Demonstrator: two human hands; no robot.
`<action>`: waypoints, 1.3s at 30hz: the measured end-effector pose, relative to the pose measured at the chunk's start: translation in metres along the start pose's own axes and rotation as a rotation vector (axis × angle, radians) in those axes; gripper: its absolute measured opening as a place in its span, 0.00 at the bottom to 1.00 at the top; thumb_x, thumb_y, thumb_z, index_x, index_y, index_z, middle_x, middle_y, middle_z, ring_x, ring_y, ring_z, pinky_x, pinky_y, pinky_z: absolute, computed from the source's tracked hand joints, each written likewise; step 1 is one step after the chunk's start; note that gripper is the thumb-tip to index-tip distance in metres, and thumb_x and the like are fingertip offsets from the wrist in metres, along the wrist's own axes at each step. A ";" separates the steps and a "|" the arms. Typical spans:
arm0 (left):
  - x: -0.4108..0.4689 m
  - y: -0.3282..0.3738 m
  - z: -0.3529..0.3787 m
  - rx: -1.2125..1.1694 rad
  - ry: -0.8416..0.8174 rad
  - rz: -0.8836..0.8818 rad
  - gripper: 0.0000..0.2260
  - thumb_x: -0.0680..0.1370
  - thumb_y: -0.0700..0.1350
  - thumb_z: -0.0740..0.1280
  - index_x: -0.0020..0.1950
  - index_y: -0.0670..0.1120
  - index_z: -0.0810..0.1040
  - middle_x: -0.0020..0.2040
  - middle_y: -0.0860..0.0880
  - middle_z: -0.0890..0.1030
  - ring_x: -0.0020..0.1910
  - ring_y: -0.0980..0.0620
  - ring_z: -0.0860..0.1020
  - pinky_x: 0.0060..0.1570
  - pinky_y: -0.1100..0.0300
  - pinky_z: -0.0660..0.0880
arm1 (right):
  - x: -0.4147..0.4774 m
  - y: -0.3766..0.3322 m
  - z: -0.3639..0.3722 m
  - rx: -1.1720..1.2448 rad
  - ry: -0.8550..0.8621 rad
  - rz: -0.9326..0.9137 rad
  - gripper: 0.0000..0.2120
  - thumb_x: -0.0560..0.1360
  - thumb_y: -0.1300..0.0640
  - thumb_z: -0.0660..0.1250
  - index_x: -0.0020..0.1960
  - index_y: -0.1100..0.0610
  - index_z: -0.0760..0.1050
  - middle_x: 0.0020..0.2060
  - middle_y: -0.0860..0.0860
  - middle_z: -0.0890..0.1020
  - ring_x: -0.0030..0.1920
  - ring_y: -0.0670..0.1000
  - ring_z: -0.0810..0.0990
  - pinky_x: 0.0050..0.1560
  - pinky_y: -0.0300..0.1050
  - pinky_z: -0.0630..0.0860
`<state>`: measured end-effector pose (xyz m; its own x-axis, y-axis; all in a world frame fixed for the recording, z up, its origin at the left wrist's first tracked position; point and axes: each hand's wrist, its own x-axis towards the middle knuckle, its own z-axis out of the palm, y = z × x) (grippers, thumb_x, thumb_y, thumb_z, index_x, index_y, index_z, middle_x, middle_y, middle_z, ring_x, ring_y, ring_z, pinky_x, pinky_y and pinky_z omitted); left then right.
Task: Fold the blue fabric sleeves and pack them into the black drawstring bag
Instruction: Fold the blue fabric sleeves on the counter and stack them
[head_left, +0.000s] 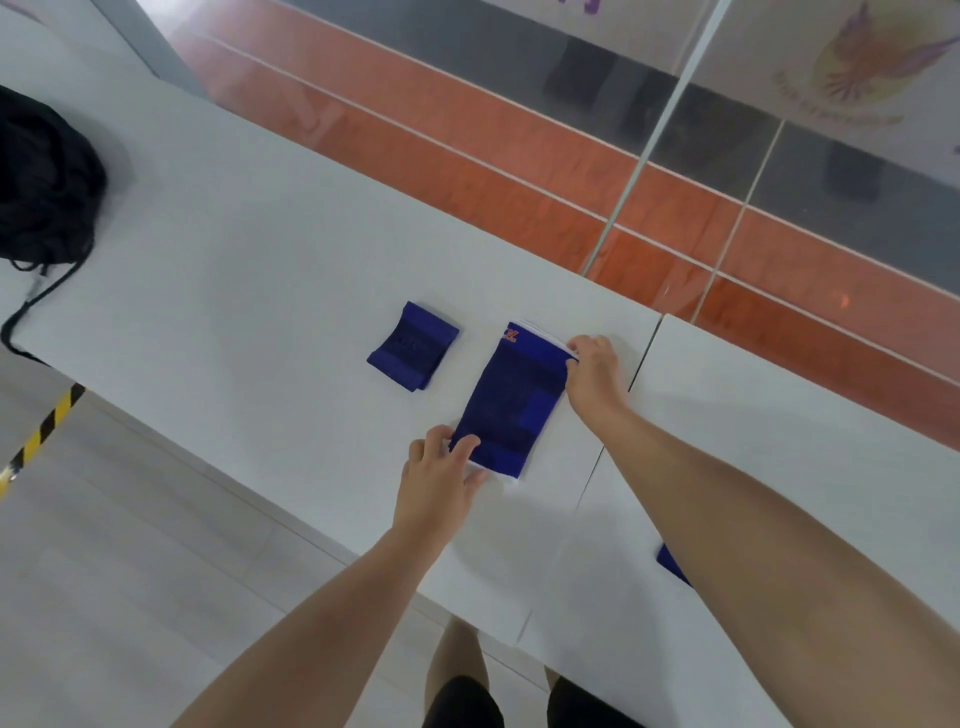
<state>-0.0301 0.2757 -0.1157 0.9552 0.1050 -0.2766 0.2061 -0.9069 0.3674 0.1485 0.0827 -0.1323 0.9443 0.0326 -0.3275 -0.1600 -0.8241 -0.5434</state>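
A long blue sleeve with white edges and an orange logo lies flat on the white table. My left hand pinches its near corner. My right hand grips its far right corner. To its left rests a smaller blue sleeve, folded, with no hand on it. A sliver of another blue sleeve shows beside my right forearm, mostly hidden. The black drawstring bag sits at the table's far left end, its cord hanging over the edge.
A second white table butts against the first on the right, with a narrow seam between them. Behind runs a glass wall with orange bands. Tiled floor with yellow-black tape lies at the left. My legs stand near the table's front edge.
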 end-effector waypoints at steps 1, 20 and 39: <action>0.003 0.000 -0.001 -0.008 -0.018 0.010 0.20 0.76 0.53 0.73 0.66 0.51 0.74 0.66 0.47 0.71 0.56 0.45 0.71 0.54 0.52 0.78 | 0.001 0.000 -0.001 -0.003 0.003 0.014 0.12 0.80 0.65 0.59 0.62 0.59 0.74 0.58 0.56 0.74 0.52 0.55 0.76 0.55 0.53 0.76; -0.014 0.139 -0.058 0.211 -0.374 0.505 0.19 0.81 0.55 0.60 0.70 0.51 0.72 0.67 0.52 0.74 0.66 0.49 0.71 0.65 0.52 0.69 | -0.217 0.071 -0.128 -0.253 -0.124 0.247 0.16 0.80 0.57 0.55 0.67 0.55 0.71 0.64 0.54 0.75 0.65 0.58 0.74 0.63 0.53 0.70; -0.248 0.489 0.111 0.369 -0.417 0.942 0.18 0.83 0.46 0.51 0.50 0.42 0.80 0.48 0.43 0.78 0.45 0.44 0.73 0.41 0.54 0.68 | -0.500 0.402 -0.287 0.072 0.156 0.552 0.19 0.82 0.52 0.57 0.72 0.51 0.69 0.69 0.52 0.73 0.68 0.54 0.73 0.67 0.50 0.70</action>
<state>-0.1902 -0.2389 0.0335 0.5352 -0.7780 -0.3290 -0.7121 -0.6251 0.3197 -0.3056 -0.4267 0.0347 0.7460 -0.4793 -0.4623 -0.6547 -0.6547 -0.3777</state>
